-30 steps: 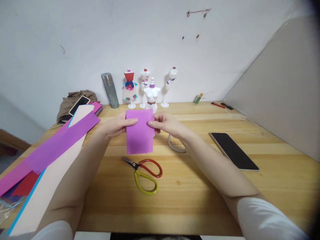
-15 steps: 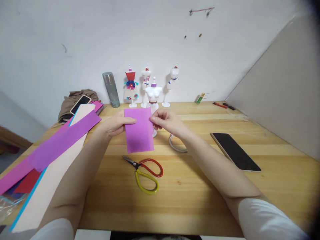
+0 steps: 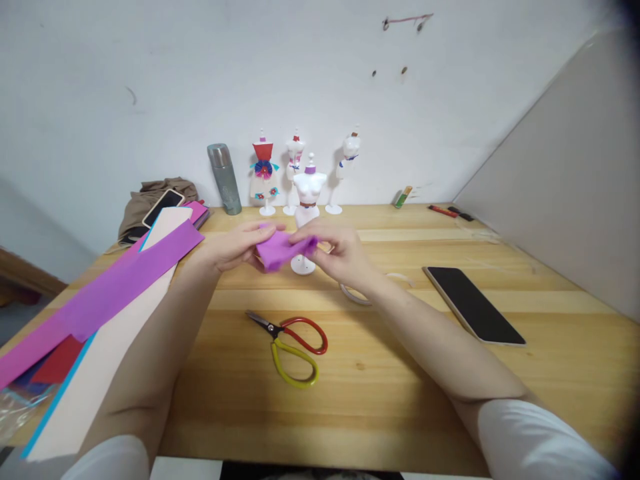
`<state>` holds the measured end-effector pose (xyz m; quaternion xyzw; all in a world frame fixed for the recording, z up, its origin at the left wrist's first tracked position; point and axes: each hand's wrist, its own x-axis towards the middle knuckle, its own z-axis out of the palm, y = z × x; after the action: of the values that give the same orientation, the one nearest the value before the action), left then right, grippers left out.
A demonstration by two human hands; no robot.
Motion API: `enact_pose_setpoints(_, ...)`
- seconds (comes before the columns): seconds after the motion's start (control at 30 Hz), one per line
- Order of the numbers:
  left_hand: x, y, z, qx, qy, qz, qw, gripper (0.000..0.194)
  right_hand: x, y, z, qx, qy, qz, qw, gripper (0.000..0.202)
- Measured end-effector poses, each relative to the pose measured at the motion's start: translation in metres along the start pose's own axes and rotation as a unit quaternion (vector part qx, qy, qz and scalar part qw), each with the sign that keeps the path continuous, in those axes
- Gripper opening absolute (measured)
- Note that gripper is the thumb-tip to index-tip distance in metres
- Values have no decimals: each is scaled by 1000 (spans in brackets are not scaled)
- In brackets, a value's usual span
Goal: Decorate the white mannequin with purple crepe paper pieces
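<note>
A small purple sheet (image 3: 275,249), paper or thin fabric, is bent and creased between my two hands above the table. My left hand (image 3: 245,245) pinches its left side, thumb on top. With curled fingers my right hand (image 3: 337,250) grips the right end, which looks bunched; motion blurs it a little. Just behind stands a white mini mannequin (image 3: 309,190) with a purple neck band and brown waist band, its lower part partly covered by my right hand. Scissors (image 3: 287,343) with one red and one yellow handle lie on the table below my hands, blades apart.
Purple, pink and white strips (image 3: 135,280) are piled at the left. A flask (image 3: 225,180) and several dressed mannequins (image 3: 263,170) stand by the wall. A tablet-like black slab (image 3: 473,303) lies right; a white ring (image 3: 355,295) sits beside my right forearm.
The purple sheet was flat and upright facing me; now it is folded down and creased. My right hand has moved slightly lower and turned, its fingers over the sheet.
</note>
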<state>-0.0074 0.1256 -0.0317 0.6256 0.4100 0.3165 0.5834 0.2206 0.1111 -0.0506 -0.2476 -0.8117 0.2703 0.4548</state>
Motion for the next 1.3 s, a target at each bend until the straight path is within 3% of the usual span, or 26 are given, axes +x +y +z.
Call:
enact_pose_setpoints(0.1,0,1,-5,58,42,-50,996,52,-1,-1,0,125,53,167,977,22)
enact_pose_setpoints(0.17,1,0,-8,45,37,-44,997,69,0,0,0,180,65,214,958,27)
enact_pose_setpoints(0.23,1,1,-8,16,-2,-22,1000,78,2,2,0,199,62,232,950,28)
enact_pose_setpoints(0.33,0,3,-1,24,-52,40,998,65,4,3,1,205,40,243,947,27)
enact_pose_setpoints(0.4,-3,7,5,79,-51,61,994,56,4,2,1,199,25,245,949,26)
enact_pose_setpoints(0.57,-10,16,14,171,0,25,985,49,5,2,2,143,24,249,958,27)
enact_pose_setpoints(0.7,-16,21,21,146,-49,13,988,50,4,6,8,131,5,233,964,30)
enact_pose_setpoints(0.87,-17,22,31,142,-66,0,988,50,1,5,16,136,-74,181,971,41)
enact_pose_setpoints(1.0,-12,17,26,138,-80,18,987,46,0,4,17,153,-96,174,968,53)
enact_pose_setpoints(1.1,-8,12,16,134,-71,42,987,41,0,3,15,169,-100,197,961,47)
enact_pose_setpoints(1.3,-7,4,-7,201,52,27,978,30,7,-2,-16,117,-102,234,960,25)
